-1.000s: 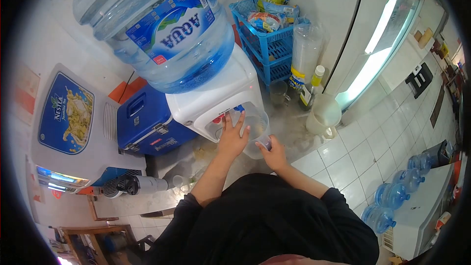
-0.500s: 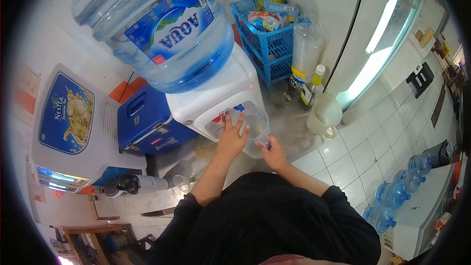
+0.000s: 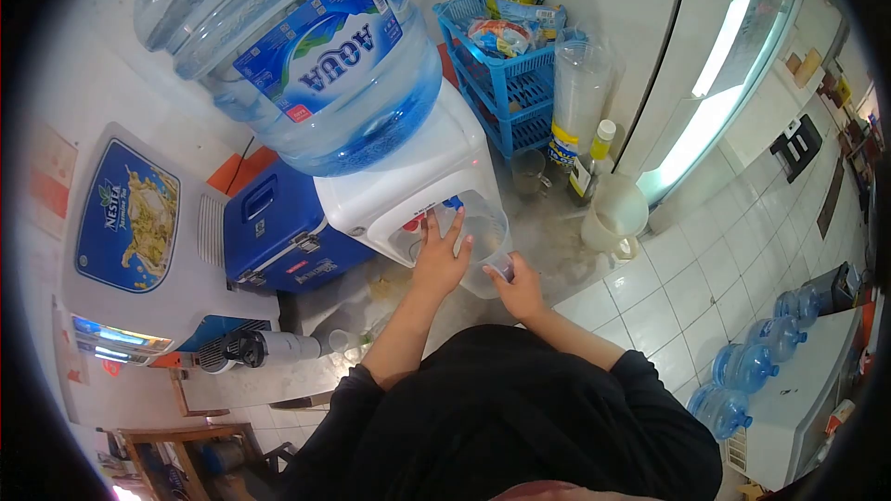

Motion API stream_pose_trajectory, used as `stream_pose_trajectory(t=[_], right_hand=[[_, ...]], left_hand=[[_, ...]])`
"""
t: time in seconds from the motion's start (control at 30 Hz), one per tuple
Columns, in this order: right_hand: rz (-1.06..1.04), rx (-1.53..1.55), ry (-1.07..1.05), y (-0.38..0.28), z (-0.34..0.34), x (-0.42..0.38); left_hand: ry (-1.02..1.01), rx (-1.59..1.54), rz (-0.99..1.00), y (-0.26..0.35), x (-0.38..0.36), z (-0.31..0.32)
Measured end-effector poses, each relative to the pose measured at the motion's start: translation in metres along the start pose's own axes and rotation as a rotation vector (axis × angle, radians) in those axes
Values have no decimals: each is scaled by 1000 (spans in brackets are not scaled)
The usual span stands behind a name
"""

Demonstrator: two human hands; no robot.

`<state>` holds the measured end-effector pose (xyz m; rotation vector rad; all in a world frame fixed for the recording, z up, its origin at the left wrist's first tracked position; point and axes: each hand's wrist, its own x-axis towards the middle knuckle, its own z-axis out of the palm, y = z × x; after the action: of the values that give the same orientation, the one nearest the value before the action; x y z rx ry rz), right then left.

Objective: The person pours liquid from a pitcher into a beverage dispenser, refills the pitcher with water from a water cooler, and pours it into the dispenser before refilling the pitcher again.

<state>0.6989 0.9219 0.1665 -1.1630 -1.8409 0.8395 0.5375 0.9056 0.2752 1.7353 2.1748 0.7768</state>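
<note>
Reaches a spread-fingered left hand [image 3: 441, 262] into the front recess of the white dispenser [image 3: 408, 176], up to the blue tap [image 3: 453, 203] (pressing or merely touching, impossible to tell). Clamps the right hand [image 3: 520, 291] on the near side of a clear pitcher [image 3: 486, 239], apart from the left hand. Holds the clear pitcher at the recess, well apart from the pale jug [image 3: 614, 215].

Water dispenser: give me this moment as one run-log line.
left hand: fingers spread at taps; right hand: holding clear pitcher; clear pitcher: at front of dispenser; water bottle: atop dispenser; water flow: unclear
</note>
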Motion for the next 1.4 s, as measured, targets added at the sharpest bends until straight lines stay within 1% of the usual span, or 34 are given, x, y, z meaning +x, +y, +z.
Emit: stream_pose_trajectory(t=[0.03,0.17,0.27,0.4,0.47,0.5,0.57,0.6,0.67,0.7,0.77,0.83,0.97,1.07,1.1,1.17,1.4], right_hand=[[17,8,2,-2,0,0],[85,21,-16,-2,0,0],[53,11,-1,2,3,0],[77,-2,-2,-6,-1,2],[-20,10,15,-5,-2,2],[-20,10,15,-6,-3,2],[-110,27,38,-8,-6,2],[-110,27,38,-8,-6,2],[-43,30,-9,-7,-5,1],[-43,29,-9,-8,-6,1],[-111,6,20,-10,-8,2],[-103,10,19,-9,-7,2],[-71,28,17,-7,-5,2],[-81,17,-3,-10,-9,3],[-81,17,-3,-10,-8,3],[0,12,-3,-7,-4,2],[-94,4,27,-4,-4,2]], left_hand=[[10,40,16,0,0,0],[0,16,-13,2,1,-1],[7,21,11,-1,1,1],[1,46,4,1,0,0],[6,35,1,0,-1,1],[15,50,21,-1,0,2],[25,66,41,-3,0,3],[22,43,27,1,0,1],[19,19,12,2,0,0],[21,27,21,1,0,1],[25,34,28,-1,0,2],[-4,33,9,-1,0,1],[3,63,-6,1,-1,1],[13,59,22,0,0,1],[0,37,-2,2,0,-1],[-13,15,-25,5,0,-3],[-5,34,-22,4,0,-2]])
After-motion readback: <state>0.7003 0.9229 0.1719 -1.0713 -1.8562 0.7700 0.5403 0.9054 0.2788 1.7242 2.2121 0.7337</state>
